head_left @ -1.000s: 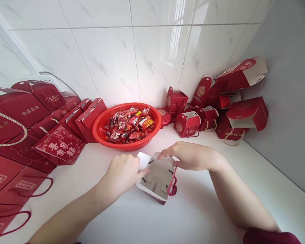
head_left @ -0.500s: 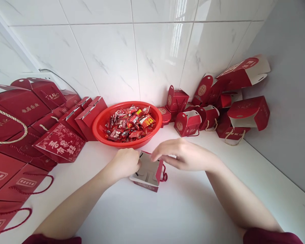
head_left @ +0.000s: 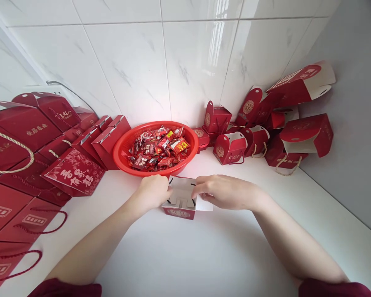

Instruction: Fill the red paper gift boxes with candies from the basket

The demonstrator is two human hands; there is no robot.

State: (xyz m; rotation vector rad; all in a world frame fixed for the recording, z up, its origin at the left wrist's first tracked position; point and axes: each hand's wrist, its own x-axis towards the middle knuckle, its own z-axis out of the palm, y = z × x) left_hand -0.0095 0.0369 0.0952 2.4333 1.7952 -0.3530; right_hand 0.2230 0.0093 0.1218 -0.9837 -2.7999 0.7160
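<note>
A small red gift box (head_left: 179, 213) with a gold emblem on its near side stands on the white table, its top open and its pale inside showing. Black cord ends poke through both inner walls. On the left, my left hand (head_left: 153, 192) is closed around the box's edge, fingers partly inside. My right hand (head_left: 224, 192) pinches the opposite side, where a white flap (head_left: 205, 204) folds outward beneath the fingers. Right behind the box sits a red plastic basket (head_left: 119, 152) filled with wrapped candies (head_left: 160, 150).
Red gift boxes (head_left: 21, 128) with rope handles are stacked at the left. A floral red box (head_left: 72, 175) leans near them. More small boxes (head_left: 230, 148) and a larger opened one (head_left: 306, 134) crowd the right back corner. White tiled wall (head_left: 130, 70) rises behind.
My right hand has come down from above the box onto its right side. That side's flap now folds outward, covering where the red cord hung. My left hand stays at the left edge.
</note>
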